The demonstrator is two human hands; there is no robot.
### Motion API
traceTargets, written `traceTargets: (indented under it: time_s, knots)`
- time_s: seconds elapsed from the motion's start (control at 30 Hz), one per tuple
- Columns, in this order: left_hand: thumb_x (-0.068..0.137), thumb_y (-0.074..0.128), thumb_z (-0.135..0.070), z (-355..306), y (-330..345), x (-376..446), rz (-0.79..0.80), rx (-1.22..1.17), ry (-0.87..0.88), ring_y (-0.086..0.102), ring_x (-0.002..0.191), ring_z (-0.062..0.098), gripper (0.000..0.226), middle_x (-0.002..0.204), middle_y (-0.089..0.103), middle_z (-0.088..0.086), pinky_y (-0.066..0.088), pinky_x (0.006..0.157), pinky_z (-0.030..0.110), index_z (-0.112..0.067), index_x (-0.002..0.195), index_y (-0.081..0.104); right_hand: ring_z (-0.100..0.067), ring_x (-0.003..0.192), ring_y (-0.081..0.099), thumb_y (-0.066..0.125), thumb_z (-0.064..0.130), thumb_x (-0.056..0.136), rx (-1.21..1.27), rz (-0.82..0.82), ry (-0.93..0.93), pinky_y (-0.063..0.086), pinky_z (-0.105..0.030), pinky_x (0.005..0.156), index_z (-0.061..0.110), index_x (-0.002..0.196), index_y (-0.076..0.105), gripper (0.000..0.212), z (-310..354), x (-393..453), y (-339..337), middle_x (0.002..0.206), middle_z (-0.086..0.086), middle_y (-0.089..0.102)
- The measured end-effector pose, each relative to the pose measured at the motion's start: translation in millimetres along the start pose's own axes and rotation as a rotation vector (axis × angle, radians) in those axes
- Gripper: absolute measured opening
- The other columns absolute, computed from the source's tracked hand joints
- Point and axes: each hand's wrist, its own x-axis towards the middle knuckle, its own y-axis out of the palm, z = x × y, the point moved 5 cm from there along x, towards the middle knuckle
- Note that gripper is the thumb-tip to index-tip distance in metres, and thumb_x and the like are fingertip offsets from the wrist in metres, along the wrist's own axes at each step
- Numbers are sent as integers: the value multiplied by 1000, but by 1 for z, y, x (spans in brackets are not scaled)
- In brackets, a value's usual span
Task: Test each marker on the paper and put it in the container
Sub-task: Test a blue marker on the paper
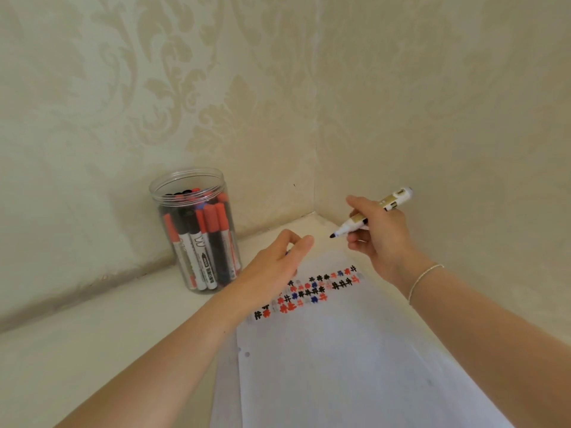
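Note:
My right hand grips an uncapped white marker with a gold band, its black tip pointing down-left just above the far end of the paper. The white sheet carries rows of small black, red and blue test marks. My left hand hovers over the left end of those marks with its fingers curled. A small dark blue piece, apparently the marker's cap, shows between its fingertips. The clear plastic container stands to the left by the wall, open-topped and holding several red and black markers.
The work surface is a cream shelf set in a corner between two patterned walls. The walls close in behind the container and along the paper's right side. A second sheet lies under the paper's left edge.

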Motion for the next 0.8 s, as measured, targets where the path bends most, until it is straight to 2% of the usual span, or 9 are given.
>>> traceTargets:
  time_s: [0.07, 0.17, 0.27, 0.37, 0.47, 0.57, 0.67, 0.8]
  knots:
    - [96, 33, -49, 9, 1, -1, -128, 107, 54, 45, 51, 10, 28, 61, 49, -9, 40, 58, 32, -31, 98, 55, -23, 52, 62, 70, 27, 84, -21, 42, 44, 54, -30, 52, 4, 78, 60, 26, -9, -2, -4, 62, -12, 64]
    - [95, 44, -30, 17, 13, -3, -154, 211, 56, 53, 54, 10, 22, 65, 62, -9, 44, 56, 30, -36, 93, 64, -24, 57, 62, 74, 18, 80, -105, 144, 87, 57, -33, 60, 3, 82, 59, 22, -30, -9, -1, 69, -15, 63]
    - [90, 48, -26, 25, 23, -3, -117, 260, 32, 57, 59, 12, 25, 65, 65, -7, 44, 56, 27, -42, 91, 67, -20, 44, 53, 69, 4, 79, -234, 124, 34, 51, -29, 48, 2, 76, 56, 14, -44, -15, 0, 64, -18, 60]
    - [88, 48, -26, 29, 27, -3, -99, 330, 35, 55, 60, 14, 29, 66, 64, -8, 38, 53, 26, -47, 94, 67, -16, 35, 43, 59, 1, 75, -374, 15, -60, 37, -23, 41, 7, 60, 47, 20, -54, -15, -4, 55, -17, 57]
    - [89, 48, -30, 30, 28, -1, -83, 364, 41, 50, 58, 9, 29, 68, 62, -12, 33, 53, 26, -48, 100, 66, -11, 40, 30, 58, 6, 71, -485, -94, -134, 27, -20, 41, 14, 54, 36, 29, -59, -13, -11, 49, -3, 45]
    - [85, 54, -54, 29, 28, 1, -15, 420, 48, 56, 72, 6, 22, 81, 63, -15, 41, 61, 25, -52, 106, 61, -6, 35, 28, 58, 5, 71, -490, -116, -162, 26, -17, 37, 15, 51, 33, 34, -60, -11, -14, 35, 10, 40]
    - [72, 59, -71, 28, 30, 1, 62, 480, 51, 56, 74, 1, 41, 81, 62, -16, 44, 66, 22, -55, 110, 55, -5, 32, 30, 59, 4, 71, -508, -89, -163, 26, -15, 35, 17, 46, 32, 38, -62, -11, -12, 31, 12, 39]
    - [69, 62, -72, 26, 29, 1, 67, 489, 69, 53, 74, 0, 47, 80, 59, -22, 42, 66, 21, -55, 112, 54, -6, 30, 35, 59, 3, 71, -525, -55, -181, 29, -14, 34, 16, 45, 36, 37, -64, -12, -8, 32, 9, 43]
